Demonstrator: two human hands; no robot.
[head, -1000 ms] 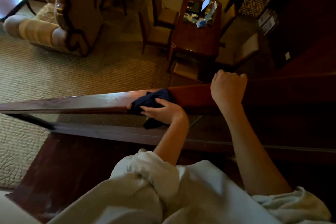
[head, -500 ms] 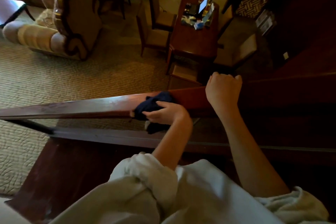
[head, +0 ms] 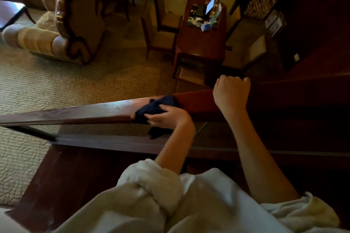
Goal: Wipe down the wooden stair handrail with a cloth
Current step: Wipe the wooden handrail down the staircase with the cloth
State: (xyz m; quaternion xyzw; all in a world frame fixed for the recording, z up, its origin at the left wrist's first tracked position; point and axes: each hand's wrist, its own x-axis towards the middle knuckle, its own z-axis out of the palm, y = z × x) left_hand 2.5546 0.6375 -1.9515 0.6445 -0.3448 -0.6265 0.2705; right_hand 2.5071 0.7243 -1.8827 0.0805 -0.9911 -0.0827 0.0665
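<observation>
Room: carpeted lounge floor [head: 91,85] lies below the stairs, with an upholstered armchair [head: 75,24] and a cluttered wooden table [head: 202,47].
Left fingers: those of the left hand [head: 168,117] are curled round a dark blue cloth [head: 151,108], bunching it against the rail.
Right fingers: the right hand [head: 232,94] is clenched over the wooden handrail [head: 75,111]; its fingertips are hidden on the far side.
Cloth: on the handrail's top and near face, near the right hand, with a tail hanging below.
Open room: left of the cloth, bare rail runs to the frame's edge; to the right, the gripping hand is close.
Pose: left wrist bent leftward, its pale sleeve [head: 151,181] rolled up; right forearm reaches straight to the rail.
</observation>
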